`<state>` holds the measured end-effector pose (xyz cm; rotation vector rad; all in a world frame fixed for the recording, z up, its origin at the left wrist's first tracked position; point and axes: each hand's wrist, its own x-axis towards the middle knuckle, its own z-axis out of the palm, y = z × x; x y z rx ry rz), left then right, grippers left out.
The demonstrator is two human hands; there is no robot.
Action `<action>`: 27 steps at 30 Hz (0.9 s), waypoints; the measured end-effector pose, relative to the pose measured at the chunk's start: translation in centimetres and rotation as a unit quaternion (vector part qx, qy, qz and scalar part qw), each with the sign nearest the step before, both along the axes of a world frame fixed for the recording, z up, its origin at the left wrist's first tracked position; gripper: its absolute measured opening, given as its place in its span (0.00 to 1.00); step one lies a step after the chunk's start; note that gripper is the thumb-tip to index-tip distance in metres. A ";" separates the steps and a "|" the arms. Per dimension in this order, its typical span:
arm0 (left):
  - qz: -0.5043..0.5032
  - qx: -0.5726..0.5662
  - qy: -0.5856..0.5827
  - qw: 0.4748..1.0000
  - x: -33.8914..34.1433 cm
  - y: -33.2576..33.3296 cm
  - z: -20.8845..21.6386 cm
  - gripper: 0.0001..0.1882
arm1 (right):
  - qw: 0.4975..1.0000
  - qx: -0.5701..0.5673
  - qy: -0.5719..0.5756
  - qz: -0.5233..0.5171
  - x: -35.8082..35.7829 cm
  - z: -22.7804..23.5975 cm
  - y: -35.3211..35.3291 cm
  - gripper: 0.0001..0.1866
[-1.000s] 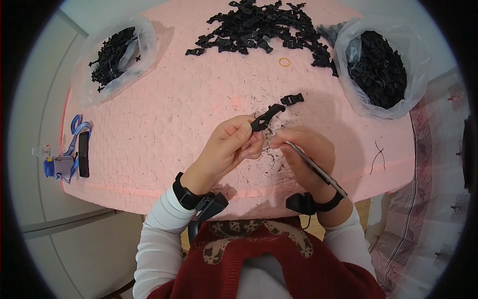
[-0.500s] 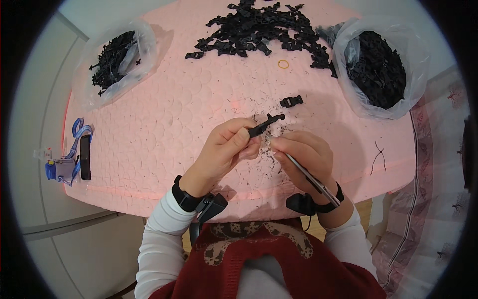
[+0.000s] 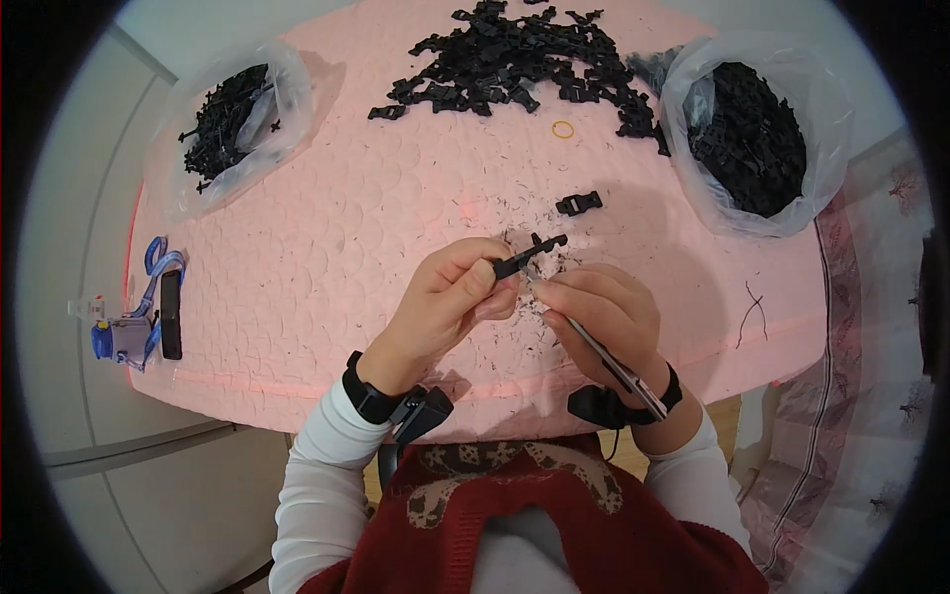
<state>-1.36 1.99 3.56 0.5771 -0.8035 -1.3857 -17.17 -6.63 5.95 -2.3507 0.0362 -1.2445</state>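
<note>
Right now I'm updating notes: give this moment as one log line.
left hand: pinching black piece | right hand: holding slim silver tool near black piece | beyond: loose buckle, black heap

You wear a deep red garment (image 3: 633, 554) patterned in tan and black, with white sleeves (image 3: 319, 480) and black wrist straps (image 3: 372, 398), before a pale pink cloth (image 3: 327, 267) quilted in scallops. Your buckle piece (image 3: 510, 266) is black, your tool (image 3: 616, 365) silver-grey, the loose buckle (image 3: 580, 204) and the heap (image 3: 495, 61) black too, the bags (image 3: 831, 148) milky clear, the ring (image 3: 563, 137) yellow, the curtain (image 3: 876, 396) pale with dark red branches
</note>
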 end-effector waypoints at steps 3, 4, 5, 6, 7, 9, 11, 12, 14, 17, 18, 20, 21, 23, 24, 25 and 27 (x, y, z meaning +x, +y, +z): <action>-0.005 0.003 0.012 1.000 0.1 0.0 -0.1 0.13 | 1.000 -0.007 0.003 -0.004 0.1 -0.1 0.0 0.10; -0.005 0.004 0.011 1.000 0.2 0.0 -0.3 0.13 | 1.000 -0.007 0.002 -0.003 0.2 -0.2 0.0 0.10; 0.000 0.009 0.015 1.000 0.2 0.0 -0.4 0.13 | 1.000 -0.024 0.007 -0.007 0.2 -0.3 -0.1 0.10; 0.005 0.015 0.019 1.000 0.2 -0.1 -0.6 0.14 | 0.999 -0.041 0.011 -0.010 0.3 -0.5 -0.1 0.11; 0.010 0.021 0.024 0.999 0.2 -0.1 -0.6 0.14 | 0.998 -0.059 0.016 -0.013 0.3 -0.5 -0.2 0.11; 0.009 0.021 0.025 0.999 0.2 -0.2 -0.4 0.15 | 0.998 -0.068 0.008 -0.017 0.2 -0.5 -0.5 0.10; 0.012 0.023 0.026 0.999 0.3 -0.2 -0.4 0.16 | 0.996 -0.085 -0.010 -0.017 0.1 -0.6 -0.8 0.10; 0.013 0.024 0.027 0.999 0.3 -0.3 -0.5 0.16 | 0.996 -0.085 -0.010 -0.016 0.1 -0.8 -0.8 0.10; -0.019 0.015 0.036 0.999 0.4 -0.4 -0.7 0.17 | 0.999 0.037 -0.013 -0.035 -0.1 -1.4 -0.8 0.10; -0.063 0.021 0.062 0.996 0.3 -0.6 -0.9 0.18 | 0.986 0.162 -0.027 -0.041 0.2 -1.7 -0.8 0.11; -0.088 0.031 0.081 0.992 0.2 -0.6 -0.9 0.18 | 0.973 0.226 -0.042 -0.034 0.4 -1.7 -0.9 0.12; -0.112 0.042 0.100 0.988 0.0 -0.6 -0.9 0.18 | 0.955 0.290 -0.056 -0.027 0.3 -1.7 -0.9 0.12; -0.124 0.048 0.093 0.987 -0.2 -0.6 -0.7 0.18 | 0.954 0.296 -0.032 -0.019 0.2 -1.6 -0.9 0.13; -0.148 0.060 0.078 0.984 -0.4 -0.6 -0.5 0.18 | 0.951 0.310 0.016 -0.003 -0.1 -1.3 -0.8 0.14; -0.148 0.061 0.078 0.984 -0.5 -0.6 -0.5 0.18 | 0.950 0.311 0.016 -0.003 -0.1 -1.1 -0.8 0.14; -0.156 0.068 0.091 0.981 -0.4 -0.6 -0.6 0.19 | 0.940 0.340 0.018 0.026 -0.1 -1.0 -0.8 0.13; -0.170 0.083 0.117 0.975 -0.4 -0.6 -0.7 0.19 | 0.914 0.396 0.021 0.084 -0.1 -0.7 -0.8 0.12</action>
